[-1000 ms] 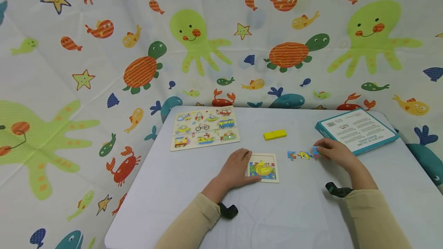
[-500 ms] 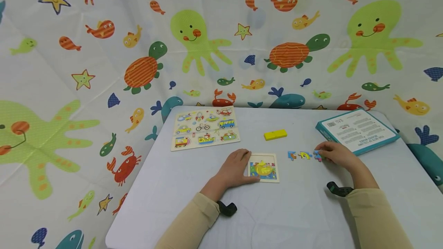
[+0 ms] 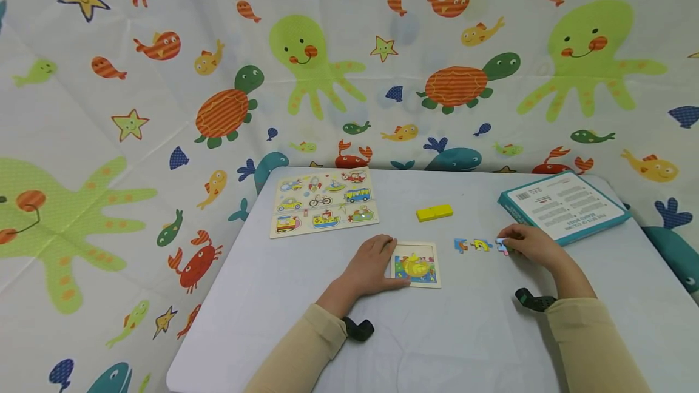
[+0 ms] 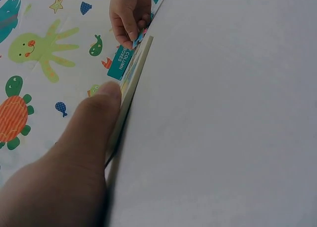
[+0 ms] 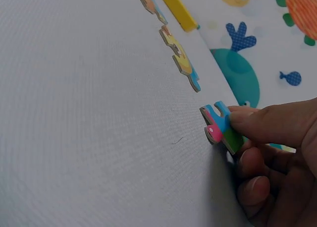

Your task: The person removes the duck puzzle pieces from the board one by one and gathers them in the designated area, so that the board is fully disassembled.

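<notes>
My left hand point(image 3: 370, 267) holds the left side of a small square wooden puzzle board point(image 3: 437, 247), with a yellow duck-like picture inside its pale frame. The thumb lies along the near edge; the fingers are at the far left corner. In the left wrist view, that thumb point(image 4: 91, 120) lies against the board's edge. My right hand point(image 3: 532, 244) pinches a blue, pink and green jigsaw piece point(image 5: 222, 124) between thumb and fingers, tilted at the table surface. Left of it lie a yellow jigsaw piece point(image 3: 481, 245) and a blue and orange jigsaw piece point(image 3: 460, 245).
A wooden vehicle puzzle board point(image 3: 324, 202) lies at the back left of the white table point(image 3: 464, 344). Behind the loose pieces is a yellow block point(image 3: 434, 213). A teal and white box point(image 3: 565, 206) lies at the back right. A sea-animal cloth point(image 3: 349, 108) hangs behind.
My right hand has shifted very slightly toward me, and the pinched piece has turned a little, showing more of its face. My left hand stays on the small board.
</notes>
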### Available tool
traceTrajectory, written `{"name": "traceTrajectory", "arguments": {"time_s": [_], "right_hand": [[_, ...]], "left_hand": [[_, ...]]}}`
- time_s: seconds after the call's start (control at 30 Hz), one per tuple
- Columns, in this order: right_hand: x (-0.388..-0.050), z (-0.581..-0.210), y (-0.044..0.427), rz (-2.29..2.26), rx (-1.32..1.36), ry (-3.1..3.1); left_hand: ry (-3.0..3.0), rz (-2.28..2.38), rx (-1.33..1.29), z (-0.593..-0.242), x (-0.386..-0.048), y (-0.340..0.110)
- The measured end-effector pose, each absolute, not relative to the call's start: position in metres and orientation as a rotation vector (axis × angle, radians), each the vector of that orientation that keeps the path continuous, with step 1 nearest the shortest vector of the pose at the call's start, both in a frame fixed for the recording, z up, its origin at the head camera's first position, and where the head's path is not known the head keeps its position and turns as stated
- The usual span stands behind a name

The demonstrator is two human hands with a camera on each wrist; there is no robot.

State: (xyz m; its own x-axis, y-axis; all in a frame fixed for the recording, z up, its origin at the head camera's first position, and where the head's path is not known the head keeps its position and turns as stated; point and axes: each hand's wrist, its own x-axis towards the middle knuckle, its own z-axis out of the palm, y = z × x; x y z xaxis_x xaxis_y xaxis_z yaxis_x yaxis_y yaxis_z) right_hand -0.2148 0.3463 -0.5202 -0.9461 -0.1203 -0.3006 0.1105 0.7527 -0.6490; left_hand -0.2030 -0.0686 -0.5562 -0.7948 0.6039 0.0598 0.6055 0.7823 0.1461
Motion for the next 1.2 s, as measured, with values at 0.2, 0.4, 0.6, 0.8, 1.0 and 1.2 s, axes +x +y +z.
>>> {"name": "traceTrajectory", "arguments": {"time_s": [0.2,0.4,0.6,0.8,1.0,1.2], "right_hand": [[-0.213,-0.52,0.345,-1.003,0.012,2.634],[-0.208,-0.513,0.337,-1.027,0.021,2.655],[-0.208,-0.504,0.325,-1.039,-0.015,2.687],[-0.209,-0.497,0.3,-1.113,-0.077,2.635],[-0.212,-0.494,0.265,-1.118,-0.16,2.607],[-0.214,-0.491,0.229,-1.159,-0.24,2.569]], "left_hand": [[-2.971,-0.242,-1.001,-0.557,-0.203,-0.069],[-2.989,-0.24,-1.004,-0.556,-0.202,-0.068],[-2.993,-0.227,-0.999,-0.556,-0.202,-0.066],[-2.995,-0.23,-0.998,-0.555,-0.202,-0.067],[-2.995,-0.239,-0.998,-0.555,-0.202,-0.068],[-2.994,-0.238,-0.989,-0.557,-0.203,-0.068]]}}
